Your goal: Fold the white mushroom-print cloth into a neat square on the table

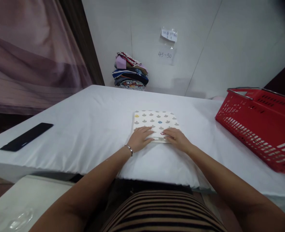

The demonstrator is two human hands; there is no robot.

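The left hand [140, 138] and right hand [177, 138] are lying open and flat, grasping nothing, seemingly smoothing the folded cloth [157, 120] sitting mid-tabletop [84, 129] toward the near edge; lifting it would call for fingers sliding underneath.

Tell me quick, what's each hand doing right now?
Left hand: open, flat on the folded patterned cloth.
Right hand: open, flat on the same cloth.

White panel wall [229, 38] running behind sheet-covered counter [84, 135]; pink curtain [31, 58] hanging at left; paper labels [168, 35] sticking to wall; soft, even light falling.
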